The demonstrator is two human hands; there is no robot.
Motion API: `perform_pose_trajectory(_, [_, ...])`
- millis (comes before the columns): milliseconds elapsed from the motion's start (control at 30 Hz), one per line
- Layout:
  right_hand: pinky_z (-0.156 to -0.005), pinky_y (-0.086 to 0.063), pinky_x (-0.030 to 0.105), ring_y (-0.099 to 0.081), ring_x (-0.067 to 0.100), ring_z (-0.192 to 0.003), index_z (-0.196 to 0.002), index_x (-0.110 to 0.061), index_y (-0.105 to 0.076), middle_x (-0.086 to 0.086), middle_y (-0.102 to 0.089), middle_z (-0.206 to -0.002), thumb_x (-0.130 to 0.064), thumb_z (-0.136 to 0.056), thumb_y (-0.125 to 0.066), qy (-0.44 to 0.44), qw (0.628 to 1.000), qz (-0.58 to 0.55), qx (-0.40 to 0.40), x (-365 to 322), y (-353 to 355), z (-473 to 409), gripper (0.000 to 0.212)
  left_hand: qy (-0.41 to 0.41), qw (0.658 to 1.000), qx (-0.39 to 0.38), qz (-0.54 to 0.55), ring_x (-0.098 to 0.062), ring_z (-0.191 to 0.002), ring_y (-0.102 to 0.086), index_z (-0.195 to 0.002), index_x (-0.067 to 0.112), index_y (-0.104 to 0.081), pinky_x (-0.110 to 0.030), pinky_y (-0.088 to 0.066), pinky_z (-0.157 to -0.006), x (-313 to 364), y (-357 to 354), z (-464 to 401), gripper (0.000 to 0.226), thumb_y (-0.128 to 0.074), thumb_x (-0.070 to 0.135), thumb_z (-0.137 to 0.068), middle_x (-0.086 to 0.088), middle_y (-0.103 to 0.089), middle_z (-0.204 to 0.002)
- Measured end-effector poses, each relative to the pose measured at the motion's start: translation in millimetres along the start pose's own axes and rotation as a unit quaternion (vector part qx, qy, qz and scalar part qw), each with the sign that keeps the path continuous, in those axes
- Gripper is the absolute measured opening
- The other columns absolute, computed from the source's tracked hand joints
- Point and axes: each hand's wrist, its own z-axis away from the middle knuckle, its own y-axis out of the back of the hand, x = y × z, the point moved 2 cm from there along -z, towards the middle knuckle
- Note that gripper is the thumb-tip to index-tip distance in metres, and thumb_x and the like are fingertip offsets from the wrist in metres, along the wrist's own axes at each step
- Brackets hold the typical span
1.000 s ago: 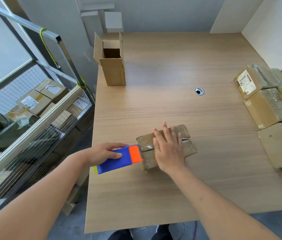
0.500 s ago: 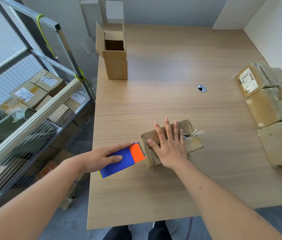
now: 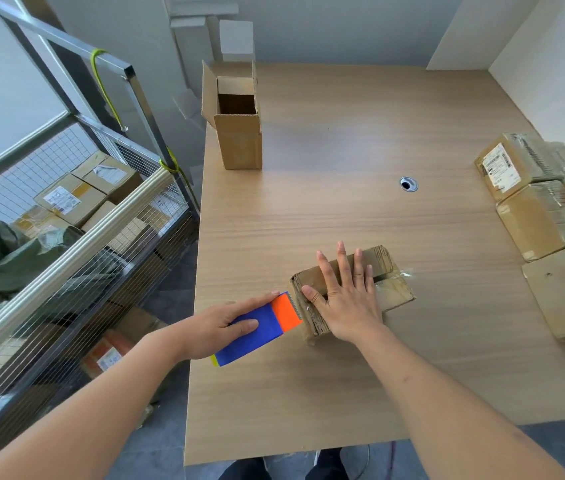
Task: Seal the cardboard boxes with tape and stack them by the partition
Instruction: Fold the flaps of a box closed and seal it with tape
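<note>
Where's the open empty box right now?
Head view: the open box stands upright at the table's far-left corner, beside the metal cage cart.

Since a second ago the left hand has straightened its forefinger along the tape dispenser, whose serrated edge now meets the small box's near-left end, the right hand spread wider.

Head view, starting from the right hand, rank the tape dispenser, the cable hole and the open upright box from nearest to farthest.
From the right hand:
1. Tape dispenser, just left, at the flat box's near end.
2. Cable hole, farther back and slightly right, mid-table.
3. Open upright box, far back left by the table edge.
</note>
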Motion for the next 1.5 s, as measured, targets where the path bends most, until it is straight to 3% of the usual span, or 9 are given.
perform_pose_trajectory(133, [-0.123,0.015,0.052,0.042,0.027,-0.145,-0.148,-0.051,0.031,-0.009,0.049,-0.154,-0.083,-0.09,-0.003,-0.003,1.0,0.001,-0.017,-1,2,0,0.075,0.009,1.0,-0.003,-0.017,0.012,-0.142,-0.029,-0.147,0.071,-0.021,-0.033,-0.024,-0.122,3,2,1,0.054,-0.043,0.039,-0.11,0.041,-0.032,-0.153])
perform_pose_trajectory(267, [-0.122,0.016,0.053,0.043,0.028,-0.144,-0.149,-0.049,0.031,-0.008,0.051,-0.153,-0.083,-0.089,-0.001,-0.006,0.999,0.005,-0.031,-3,3,-1,0.076,0.027,0.998,0.013,-0.053,-0.013,-0.139,-0.042,-0.147,0.072,-0.018,-0.046,-0.029,-0.119,4,7,5,0.052,-0.04,0.042,-0.11,0.011,-0.046,-0.149])
perform_pose_trajectory(533, [-0.123,0.014,0.054,0.042,0.029,-0.144,-0.15,-0.049,0.03,-0.007,0.05,-0.153,-0.082,-0.089,-0.001,0.002,1.0,0.006,-0.03,-3,4,1,0.076,0.064,0.992,0.004,-0.107,-0.017,-0.133,-0.046,-0.141,0.079,-0.014,-0.044,-0.033,-0.115,5,12,9,0.05,-0.035,0.047,-0.109,0.008,-0.048,-0.145])
perform_pose_trajectory(667, [-0.123,0.013,0.054,0.041,0.03,-0.145,-0.151,-0.048,0.029,-0.006,0.049,-0.155,-0.082,-0.09,-0.004,0.003,1.0,0.005,-0.028,-4,5,1,0.077,0.074,0.989,-0.005,-0.128,-0.018,-0.138,-0.043,-0.139,0.081,-0.01,-0.033,-0.031,-0.107,9,8,-7,0.048,-0.032,0.052,-0.108,0.013,-0.04,-0.157])
perform_pose_trajectory(900, [-0.123,0.012,0.056,0.041,0.032,-0.145,-0.15,-0.046,0.031,-0.004,0.05,-0.154,-0.081,-0.089,0.0,0.007,1.0,0.013,-0.024,-3,2,0,0.077,0.148,0.973,-0.03,-0.174,-0.02,-0.145,-0.036,-0.155,0.056,-0.022,-0.033,-0.027,-0.117,-13,-1,-23,0.047,-0.031,0.045,-0.109,0.01,-0.035,-0.163])
perform_pose_trajectory(1133, [-0.123,0.014,0.055,0.037,0.031,-0.147,-0.155,-0.045,0.022,-0.004,0.042,-0.16,-0.097,-0.078,-0.004,0.008,1.0,-0.013,0.01,-3,2,5,0.097,0.12,0.984,-0.004,-0.135,-0.016,-0.147,-0.034,-0.15,0.066,-0.019,-0.036,-0.025,-0.12,-5,18,-23,0.049,-0.036,0.044,-0.109,0.015,-0.032,-0.163])
perform_pose_trajectory(1267, [-0.121,0.014,0.057,0.037,0.034,-0.147,-0.157,-0.043,0.015,0.0,0.036,-0.163,-0.104,-0.063,-0.018,0.004,1.0,-0.003,-0.002,-7,7,6,0.116,0.113,0.985,0.033,-0.129,-0.019,-0.139,-0.042,-0.145,0.072,-0.017,-0.039,-0.031,-0.115,-2,25,-15,0.05,-0.037,0.044,-0.109,0.01,-0.042,-0.155])
perform_pose_trajectory(1400, [-0.119,0.015,0.061,0.029,0.044,-0.148,-0.159,-0.031,0.0,0.013,0.027,-0.165,-0.087,-0.061,-0.041,-0.024,1.0,-0.004,-0.003,-21,12,4,0.12,0.09,0.988,0.084,-0.096,-0.019,-0.136,-0.045,-0.143,0.075,-0.018,-0.043,-0.033,-0.117,4,31,-8,0.051,-0.039,0.042,-0.109,0.008,-0.046,-0.152])
perform_pose_trajectory(1500, [-0.119,0.015,0.062,0.032,0.046,-0.147,-0.16,-0.019,0.008,0.02,0.033,-0.161,-0.076,-0.063,-0.054,-0.039,0.999,-0.006,-0.024,-33,11,5,0.128,0.092,0.984,0.118,-0.097,-0.02,-0.115,-0.057,-0.143,0.075,-0.017,-0.045,-0.043,-0.106,9,35,-2,0.051,-0.039,0.044,-0.108,0.002,-0.055,-0.13])
